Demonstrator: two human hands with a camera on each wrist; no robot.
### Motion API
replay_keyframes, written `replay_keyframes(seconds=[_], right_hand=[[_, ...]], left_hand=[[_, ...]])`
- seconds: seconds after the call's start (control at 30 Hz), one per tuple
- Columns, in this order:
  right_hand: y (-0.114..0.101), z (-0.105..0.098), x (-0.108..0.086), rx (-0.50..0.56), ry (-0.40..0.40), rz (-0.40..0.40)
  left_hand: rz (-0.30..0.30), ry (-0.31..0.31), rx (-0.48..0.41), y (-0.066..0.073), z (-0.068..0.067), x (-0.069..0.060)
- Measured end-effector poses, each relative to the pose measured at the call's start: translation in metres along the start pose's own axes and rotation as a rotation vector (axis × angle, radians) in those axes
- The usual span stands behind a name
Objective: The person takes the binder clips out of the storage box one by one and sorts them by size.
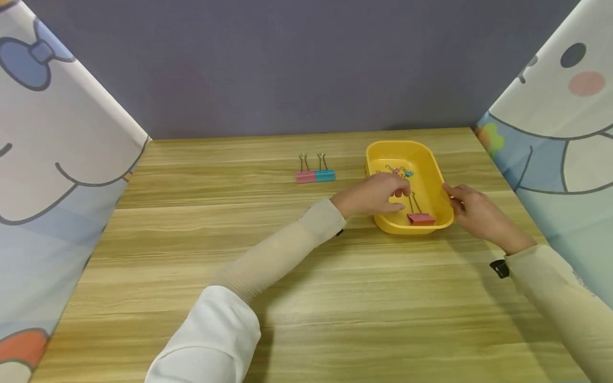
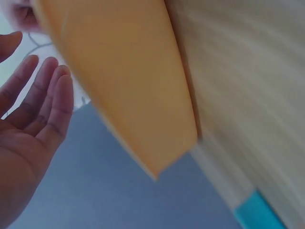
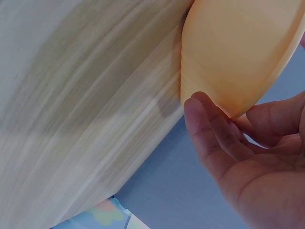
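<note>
A yellow plastic bin (image 1: pixel 411 230) stands at the right of the table. Over its inside reaches my left hand (image 1: pixel 375 192), fingers loosely bent; the left wrist view shows that hand (image 2: pixel 35 119) holding nothing. My right hand (image 1: pixel 481 215) pinches the bin's right rim between thumb and fingers, as the right wrist view also shows. Near the left fingertips, a large pink binder clip (image 1: pixel 422 219) lies in the bin's front part. Farther back in it are several small binder clips, one of them blue (image 1: pixel 408 173); the left hand hides part of this group.
Left of the bin, a pink binder clip (image 1: pixel 305 177) and a blue binder clip (image 1: pixel 326 175) stand side by side on the wooden table (image 1: pixel 215 229), handles up. A grey panel (image 1: pixel 287 69) rises behind the table. Printed cartoon cloths (image 1: pixel 565 159) flank both sides.
</note>
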State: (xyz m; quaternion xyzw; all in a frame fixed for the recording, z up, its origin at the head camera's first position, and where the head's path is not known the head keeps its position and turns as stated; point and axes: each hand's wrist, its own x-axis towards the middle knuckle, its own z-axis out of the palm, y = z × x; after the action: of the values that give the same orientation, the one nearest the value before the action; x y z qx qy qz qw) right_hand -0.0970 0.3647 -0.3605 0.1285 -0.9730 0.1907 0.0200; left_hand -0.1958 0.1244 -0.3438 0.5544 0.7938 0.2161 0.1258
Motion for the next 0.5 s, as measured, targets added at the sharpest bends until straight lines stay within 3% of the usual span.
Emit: replay_keyframes(seconds=[0.3, 0.5], right_hand=[[-0.002, -0.003, -0.001, 0.021, -0.030, 0.015], [-0.001, -0.003, -0.001, 0.021, -0.032, 0.009]], left_hand=[[-0.094, -0.114, -0.030, 0.013, 0.022, 0.028], [-0.118, -0.119, 0.004, 0.016, 0.030, 0.035]])
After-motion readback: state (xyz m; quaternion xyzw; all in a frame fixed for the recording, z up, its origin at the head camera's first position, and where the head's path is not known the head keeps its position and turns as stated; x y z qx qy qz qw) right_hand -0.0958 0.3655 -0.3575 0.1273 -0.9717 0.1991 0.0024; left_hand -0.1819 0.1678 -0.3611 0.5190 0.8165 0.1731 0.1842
